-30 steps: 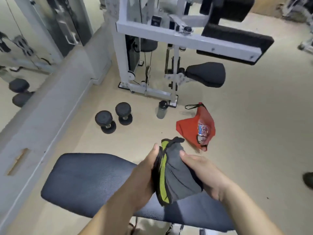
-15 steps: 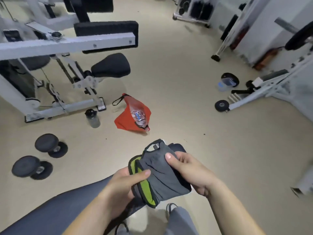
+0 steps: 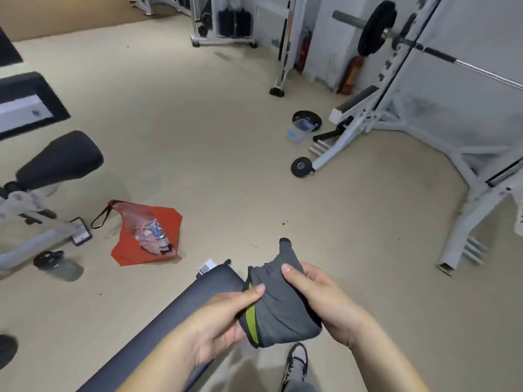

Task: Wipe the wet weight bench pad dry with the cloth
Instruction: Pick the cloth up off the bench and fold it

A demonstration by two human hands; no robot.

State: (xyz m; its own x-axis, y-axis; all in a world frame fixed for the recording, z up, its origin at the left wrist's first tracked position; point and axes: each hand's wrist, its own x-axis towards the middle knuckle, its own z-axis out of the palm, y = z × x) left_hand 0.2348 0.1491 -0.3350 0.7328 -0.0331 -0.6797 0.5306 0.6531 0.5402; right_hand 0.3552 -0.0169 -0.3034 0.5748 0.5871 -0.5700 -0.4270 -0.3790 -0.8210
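A folded grey cloth (image 3: pixel 280 309) with a lime-green edge is held up between both hands, just past the end of the dark bench pad (image 3: pixel 181 315). My left hand (image 3: pixel 218 321) grips the cloth's left side, thumb on top by the green edge. My right hand (image 3: pixel 319 301) holds its right side, thumb pressed on the upper fold. The pad runs from the lower left up to the cloth; my left forearm covers part of it. The cloth is above the pad's end, not touching its surface as far as I can tell.
On the beige floor lie a red bag (image 3: pixel 147 236), a dark water bottle (image 3: pixel 56 264) and a phone (image 3: pixel 80 236) by a white machine with a black seat (image 3: pixel 59 159). A barbell rack (image 3: pixel 424 114) and small weight plates (image 3: pixel 301 166) stand at the right. My shoe (image 3: pixel 297 360) is below the cloth.
The view has swung right: the dumbbells left the frame and the barbell rack came in. Both hands kept hold of the cloth and refolded it slightly; less of the pad shows.
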